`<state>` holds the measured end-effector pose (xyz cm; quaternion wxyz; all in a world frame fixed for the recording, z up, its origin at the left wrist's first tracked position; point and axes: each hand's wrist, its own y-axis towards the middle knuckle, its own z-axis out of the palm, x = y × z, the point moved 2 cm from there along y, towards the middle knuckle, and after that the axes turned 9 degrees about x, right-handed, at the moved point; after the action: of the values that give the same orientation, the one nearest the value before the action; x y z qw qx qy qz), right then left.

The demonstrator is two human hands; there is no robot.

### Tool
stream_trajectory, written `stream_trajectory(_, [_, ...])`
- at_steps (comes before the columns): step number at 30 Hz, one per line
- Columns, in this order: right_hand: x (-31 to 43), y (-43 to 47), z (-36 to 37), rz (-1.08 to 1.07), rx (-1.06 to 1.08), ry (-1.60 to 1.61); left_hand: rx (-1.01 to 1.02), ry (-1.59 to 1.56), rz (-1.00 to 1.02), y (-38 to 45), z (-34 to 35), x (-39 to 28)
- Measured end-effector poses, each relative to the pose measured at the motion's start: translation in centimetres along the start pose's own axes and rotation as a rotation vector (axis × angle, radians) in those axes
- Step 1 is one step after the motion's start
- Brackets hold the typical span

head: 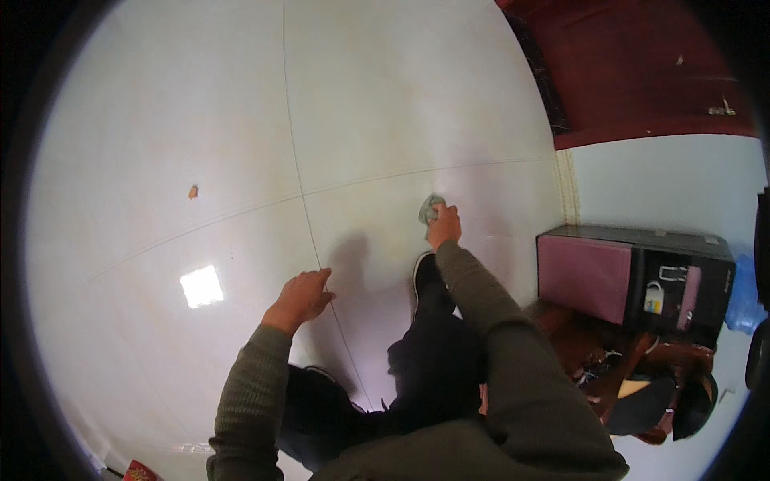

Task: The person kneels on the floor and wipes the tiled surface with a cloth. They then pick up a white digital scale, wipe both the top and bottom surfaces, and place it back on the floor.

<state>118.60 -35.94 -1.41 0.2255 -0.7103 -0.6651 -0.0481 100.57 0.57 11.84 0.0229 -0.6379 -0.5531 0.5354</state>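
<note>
My right hand (445, 226) is closed around a crumpled grey-green cloth (431, 208), which sticks out beyond the fingers just ahead of my dark shoe (425, 279). My left hand (305, 297) hangs over the glossy pale tiled floor (373, 120), its fingers slightly bent and apart, with nothing in it. Whether the cloth touches the tiles cannot be told from this view. A small orange-brown scrap (193, 192) lies on the floor, ahead and to the left of my left hand.
At the right stands a pink and black box-shaped appliance (583, 273) above dark red wooden furniture (553, 327), with a blue plastic water bottle (746, 294) behind it. A dark red door or panel (637, 72) is at the upper right. A red patterned object (138, 472) shows at the lower left.
</note>
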Motion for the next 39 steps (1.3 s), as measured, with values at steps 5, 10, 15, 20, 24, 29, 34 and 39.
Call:
stream_trajectory(5, [6.8, -3.6, 9.8, -0.467, 0.248, 0.225, -0.028, 0.005, -0.198, -2.2, 2.2, 5.6])
stream_trajectory(10, [13.9, -3.1, 8.3, -0.967, 0.719, 0.111, -0.127, -0.213, -0.37, -0.5, 3.9, 6.7])
stream_trajectory(15, [-3.0, 9.6, -0.8, -0.268, -0.078, 0.71, -0.125, -0.157, -0.21, 9.7, 5.3, 3.5])
stream_trajectory(20, [-30.5, 12.6, -11.2, 0.314, -0.43, 0.228, -0.054, -0.013, -0.125, 19.9, 2.6, -2.9])
stream_trajectory(24, [-40.4, 12.9, -14.9, 0.851, -0.197, 0.146, -0.029, 0.128, -0.136, 27.9, -0.7, -7.9])
stream_trajectory(29, [-43.9, 19.6, -12.8, 0.876, 0.037, 0.123, 0.001, 0.189, -0.196, 35.0, -2.4, -10.1])
stream_trajectory(34, [-51.9, 29.2, -17.7, 0.602, -0.065, -0.054, 0.107, 0.084, -0.14, 37.1, -1.1, -12.5])
stream_trajectory(39, [-46.6, 39.4, -20.1, 0.117, -0.121, -0.228, 0.147, 0.122, -0.109, 37.7, -0.6, -12.9])
